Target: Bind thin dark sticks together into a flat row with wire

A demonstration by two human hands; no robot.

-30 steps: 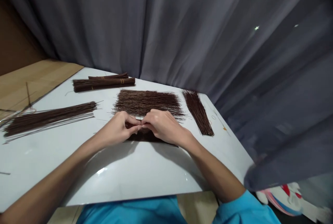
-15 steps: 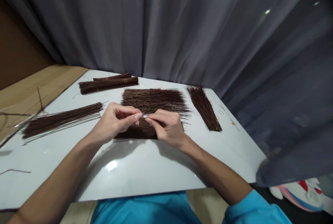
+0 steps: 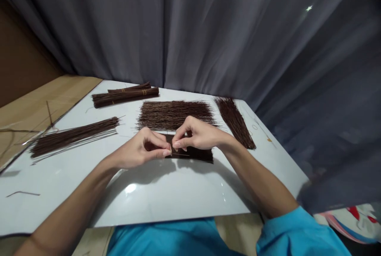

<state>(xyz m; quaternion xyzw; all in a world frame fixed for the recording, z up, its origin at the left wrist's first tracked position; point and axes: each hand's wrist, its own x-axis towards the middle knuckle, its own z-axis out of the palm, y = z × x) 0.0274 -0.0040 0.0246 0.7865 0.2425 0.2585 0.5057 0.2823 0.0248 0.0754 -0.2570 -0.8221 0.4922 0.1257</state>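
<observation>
My left hand (image 3: 145,149) is closed in a pinch above a layer of thin dark brown sticks (image 3: 202,155). Beside it, the fingertips of my right hand (image 3: 198,133) also pinch together, slightly higher and very close to the left thumb. A fine strand seems to lie between the two hands, too small to name. Both hands cover much of the near layer. Just behind them lies a wider layer of similar sticks (image 3: 175,115), lengthwise across the white table (image 3: 154,204).
Several other stick bundles surround the hands: a loose one (image 3: 74,137) at left, yellow-banded ones (image 3: 126,96) at the back left, and another (image 3: 235,124) at right. A bent single stick (image 3: 23,193) lies front left. Cardboard (image 3: 50,93) borders the left; a grey curtain (image 3: 190,33) hangs behind.
Both hands have come down and to the right, closer to the near sticks, still pinching. The near layer now shows farther to the right, with a white gap behind it. The view has shifted slightly.
</observation>
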